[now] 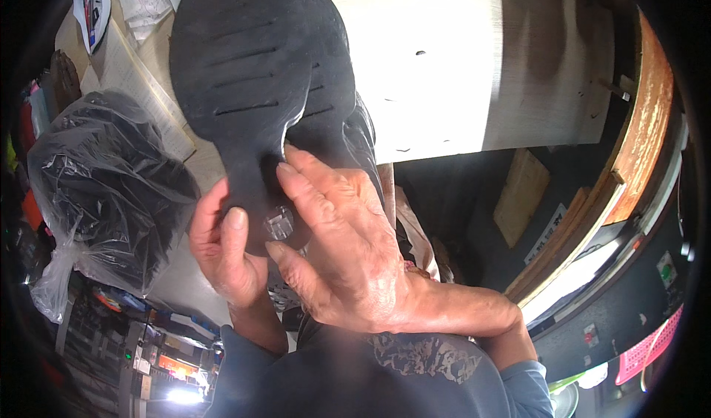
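Note:
A black insole-shaped piece (237, 62) with short slits across its wide end lies lengthwise before me. Under its right side shows a second, similar black piece (335, 77), also slit. Near the narrow end sits a small, clear, shiny patch (279, 225), perhaps a sticker. My left hand (229, 251) is closed on that end from the left, its thumb along the edge and its other fingers partly hidden beneath. From the right, my right hand (352, 248) grips the same piece with bent fingers, the thumb close below the patch.
A knotted clear plastic bag (111, 188) of black items lies at the left. Behind it are papers (144, 85) and a white pouch (92, 14) with pens. A pale board (437, 122) extends right, beside a dark recess with a wood piece (521, 196). A pink basket (652, 344) stands lower right.

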Demonstrator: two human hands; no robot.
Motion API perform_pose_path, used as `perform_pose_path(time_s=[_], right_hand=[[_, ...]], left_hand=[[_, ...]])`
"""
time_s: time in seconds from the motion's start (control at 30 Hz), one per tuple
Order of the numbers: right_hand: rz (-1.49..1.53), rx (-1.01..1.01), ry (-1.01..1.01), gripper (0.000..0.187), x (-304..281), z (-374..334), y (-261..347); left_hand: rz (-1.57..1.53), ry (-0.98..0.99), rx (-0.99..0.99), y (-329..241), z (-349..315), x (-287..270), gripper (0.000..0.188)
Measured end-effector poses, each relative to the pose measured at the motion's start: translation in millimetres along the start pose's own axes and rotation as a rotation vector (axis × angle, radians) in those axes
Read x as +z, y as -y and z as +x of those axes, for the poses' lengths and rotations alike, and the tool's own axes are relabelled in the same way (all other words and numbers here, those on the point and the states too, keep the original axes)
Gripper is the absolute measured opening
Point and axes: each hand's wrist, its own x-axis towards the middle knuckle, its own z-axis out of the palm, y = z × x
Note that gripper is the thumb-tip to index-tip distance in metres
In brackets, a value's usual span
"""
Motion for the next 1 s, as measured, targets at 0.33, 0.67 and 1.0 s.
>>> perform_pose_path(time_s=[0.33, 0.67, 1.0], right_hand=[[0.381, 0.472, 0.006, 0.068, -23, 10, 10], [0.737, 0.609, -0.397, 0.044, -76, -2, -6], [0.588, 0.792, -0.187, 0.044, -87, -47, -36]], left_hand=[[0.521, 0.542, 0.374, 5, -25, 25, 0.054], [0.379, 0.011, 0.436, 42, 52, 57, 0.077], [0.384, 0.064, 0.246, 59, 59, 57, 0.048]])
